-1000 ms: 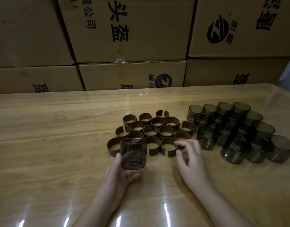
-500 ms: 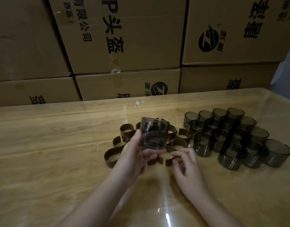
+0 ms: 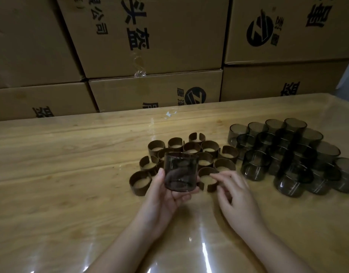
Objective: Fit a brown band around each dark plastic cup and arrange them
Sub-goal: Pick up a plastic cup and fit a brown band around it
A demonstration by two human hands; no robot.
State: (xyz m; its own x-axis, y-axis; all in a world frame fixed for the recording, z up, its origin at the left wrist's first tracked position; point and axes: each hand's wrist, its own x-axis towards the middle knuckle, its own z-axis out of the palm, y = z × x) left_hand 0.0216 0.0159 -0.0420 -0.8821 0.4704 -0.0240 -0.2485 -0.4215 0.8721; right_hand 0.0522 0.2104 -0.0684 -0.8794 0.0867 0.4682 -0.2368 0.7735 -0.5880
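My left hand holds a dark see-through plastic cup upright above the wooden table, thumb on its left side and fingers under and behind it. The cup has no band on it. Behind it, several split brown bands stand in a cluster on the table. My right hand reaches to the nearest brown band, fingertips touching its rim; its fingers are bent loosely, and a grip on the band is not clear. Several bare dark cups stand grouped at the right.
Stacked cardboard boxes with black print form a wall right behind the table's far edge. A single brown band stands at the left end of the cluster. The table top is glossy and reflects light near me.
My left hand has brought the cup down a little and toward me from its raised spot. My right hand has stayed at the near band, fingers spread over it.
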